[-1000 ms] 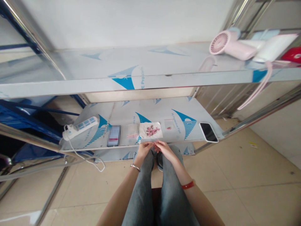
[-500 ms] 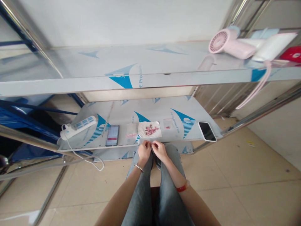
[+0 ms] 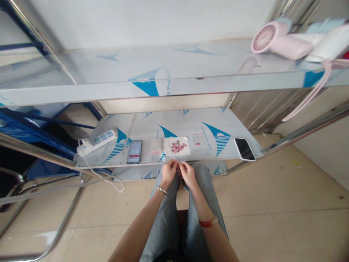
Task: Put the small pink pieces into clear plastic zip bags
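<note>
My left hand (image 3: pixel 169 171) and my right hand (image 3: pixel 188 174) meet fingertip to fingertip just in front of the lower shelf edge, above my knees. Both are closed in a pinch. Whatever lies between the fingers is too small to make out. Right beyond them, a white sheet (image 3: pixel 167 145) carries a heap of small pink and dark red beads (image 3: pixel 178 146). To its left is a clear plastic bag (image 3: pixel 156 145) with thin pink pieces at its lower end. On the right, a small clear bag (image 3: pixel 198 139) holds a few reddish bits.
The lower shelf (image 3: pixel 147 123) also bears a white power strip (image 3: pixel 99 141) with a hanging cable, a blurred-out dark phone-like item (image 3: pixel 134 152) and a white-framed phone (image 3: pixel 244 149). Above, the upper shelf (image 3: pixel 109 76) holds a pink handheld fan (image 3: pixel 283 43), its strap hanging over the edge.
The view has shifted a little, so the shelves sit slightly higher and further right. My hands stay pinched together in the same place before the shelf, with a small change in finger position.
</note>
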The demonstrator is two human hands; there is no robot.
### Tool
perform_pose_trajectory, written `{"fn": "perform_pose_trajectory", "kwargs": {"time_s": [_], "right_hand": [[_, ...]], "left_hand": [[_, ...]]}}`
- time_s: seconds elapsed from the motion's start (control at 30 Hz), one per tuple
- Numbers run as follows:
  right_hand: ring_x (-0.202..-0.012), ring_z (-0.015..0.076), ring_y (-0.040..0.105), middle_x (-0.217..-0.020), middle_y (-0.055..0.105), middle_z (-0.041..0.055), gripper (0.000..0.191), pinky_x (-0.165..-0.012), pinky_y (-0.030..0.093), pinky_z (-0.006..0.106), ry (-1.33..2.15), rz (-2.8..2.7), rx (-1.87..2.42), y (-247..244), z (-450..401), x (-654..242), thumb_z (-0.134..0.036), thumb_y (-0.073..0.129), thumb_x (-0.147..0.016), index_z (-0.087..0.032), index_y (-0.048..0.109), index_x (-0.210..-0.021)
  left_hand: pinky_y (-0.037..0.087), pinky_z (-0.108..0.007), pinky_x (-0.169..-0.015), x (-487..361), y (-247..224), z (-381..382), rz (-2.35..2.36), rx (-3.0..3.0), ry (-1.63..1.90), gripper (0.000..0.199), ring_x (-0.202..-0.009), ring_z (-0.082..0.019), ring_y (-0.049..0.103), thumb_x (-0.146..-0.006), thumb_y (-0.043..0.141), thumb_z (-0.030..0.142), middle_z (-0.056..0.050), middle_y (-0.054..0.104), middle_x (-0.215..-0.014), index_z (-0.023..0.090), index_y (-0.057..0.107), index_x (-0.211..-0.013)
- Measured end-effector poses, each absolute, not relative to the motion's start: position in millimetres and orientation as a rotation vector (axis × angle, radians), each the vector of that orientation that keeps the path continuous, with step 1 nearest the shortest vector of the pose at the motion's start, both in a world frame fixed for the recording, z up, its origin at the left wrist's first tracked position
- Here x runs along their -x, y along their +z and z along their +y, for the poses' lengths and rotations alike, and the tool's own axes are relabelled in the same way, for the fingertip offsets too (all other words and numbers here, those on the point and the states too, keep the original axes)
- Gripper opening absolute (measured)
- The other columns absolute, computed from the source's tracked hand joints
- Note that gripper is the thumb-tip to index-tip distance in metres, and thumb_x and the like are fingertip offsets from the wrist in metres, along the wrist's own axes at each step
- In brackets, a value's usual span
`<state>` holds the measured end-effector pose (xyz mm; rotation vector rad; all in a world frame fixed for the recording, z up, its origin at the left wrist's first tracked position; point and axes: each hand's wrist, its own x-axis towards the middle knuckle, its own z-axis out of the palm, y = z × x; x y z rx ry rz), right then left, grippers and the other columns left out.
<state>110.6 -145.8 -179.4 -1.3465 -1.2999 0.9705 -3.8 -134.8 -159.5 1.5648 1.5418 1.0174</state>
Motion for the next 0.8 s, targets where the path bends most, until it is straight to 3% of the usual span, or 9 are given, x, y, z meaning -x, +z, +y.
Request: {"fn": "perform_pose_trajectory", "kwargs": {"time_s": [0.1, 0.27, 0.5, 0.6, 0.7, 0.8], "right_hand": [[-0.050, 0.0155, 0.052, -0.060, 0.058, 0.0014, 0.032, -0.045, 0.040, 0.025, 1.023, -1.276, 1.349, -182, -144, -110, -0.050, 0.048, -0.083, -0.021, 0.053, -0.071], [-0.050, 0.0148, 0.048, -0.055, 0.051, 0.0002, 0.037, -0.050, 0.038, 0.025, 0.864, -1.342, 1.368, -186, -141, -106, -0.050, 0.042, -0.086, -0.021, 0.048, -0.064], [-0.062, 0.0180, 0.055, -0.066, 0.061, 0.0056, 0.035, -0.061, 0.041, 0.028, 0.642, -1.357, 1.492, -184, -158, -98, -0.047, 0.037, -0.088, -0.020, 0.053, -0.072], [-0.063, 0.0179, 0.056, -0.070, 0.063, 0.0062, 0.035, -0.063, 0.042, 0.028, 0.619, -1.355, 1.489, -182, -171, -97, -0.045, 0.036, -0.089, -0.019, 0.055, -0.074], [-0.063, 0.0177, 0.055, -0.069, 0.063, 0.0059, 0.036, -0.062, 0.043, 0.028, 0.611, -1.365, 1.476, -182, -186, -98, -0.044, 0.036, -0.090, -0.019, 0.055, -0.073], [-0.065, 0.0185, 0.057, -0.072, 0.065, 0.0071, 0.036, -0.064, 0.044, 0.029, 0.627, -1.366, 1.466, -183, -202, -101, -0.045, 0.036, -0.090, -0.019, 0.056, -0.075]], "left_hand": [[0.047, -0.021, -0.070, 11, -160, -136, 1.441, -1.567, 1.010, 0.014, -0.074, -0.013, 0.065, -0.084, 0.055, 0.020, -0.002, 0.072, -0.083, 0.019, 0.069, -0.086], [0.047, -0.021, -0.071, 13, -156, -138, 1.515, -1.582, 0.937, 0.013, -0.077, -0.014, 0.066, -0.084, 0.057, 0.023, -0.002, 0.072, -0.085, 0.019, 0.070, -0.085], [0.046, -0.022, -0.072, 2, -150, -150, 1.625, -1.601, 0.930, 0.017, -0.076, -0.014, 0.065, -0.086, 0.052, 0.022, -0.003, 0.072, -0.082, 0.019, 0.069, -0.084], [0.044, -0.027, -0.084, -3, -147, -163, 1.671, -1.632, 0.967, 0.018, -0.079, -0.015, 0.064, -0.087, 0.051, 0.021, -0.003, 0.071, -0.084, 0.019, 0.069, -0.083], [0.033, -0.034, -0.102, -6, -146, -179, 1.700, -1.666, 0.958, 0.019, -0.078, -0.015, 0.064, -0.087, 0.050, 0.020, -0.002, 0.072, -0.083, 0.020, 0.069, -0.082], [0.025, -0.037, -0.109, -10, -148, -196, 1.682, -1.670, 1.003, 0.021, -0.077, -0.014, 0.063, -0.087, 0.049, 0.019, -0.001, 0.071, -0.081, 0.021, 0.068, -0.080]]}}
